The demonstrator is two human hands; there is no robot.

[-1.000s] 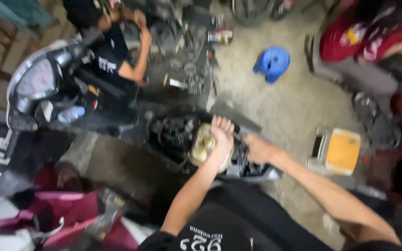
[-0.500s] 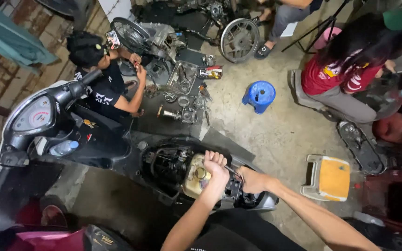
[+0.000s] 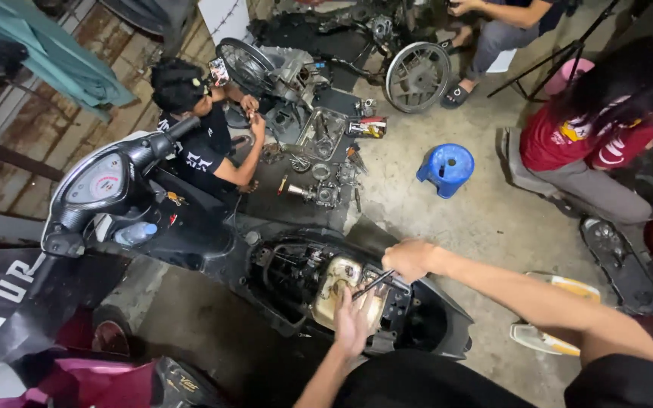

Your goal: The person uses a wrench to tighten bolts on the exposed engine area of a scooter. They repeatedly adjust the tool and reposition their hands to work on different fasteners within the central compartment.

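Note:
A black scooter stands below me with its seat off and its inner frame exposed. In the open bay sits a worn, rust-stained fuel tank. My left hand rests flat on the near edge of that tank, fingers spread. My right hand is closed on a slim metal tool whose tip points down at the tank's top. Both arms reach in from the lower right.
A person in a black shirt crouches beyond the scooter by engine parts spread on the floor. A blue stool, a stripped motorcycle, a seated person in red and a yellow-white can surround me.
The view has tilted up and steadied, showing more of the workshop. My left hand has dropped from the tank's top to its near edge; my right hand now holds the tool over the tank.

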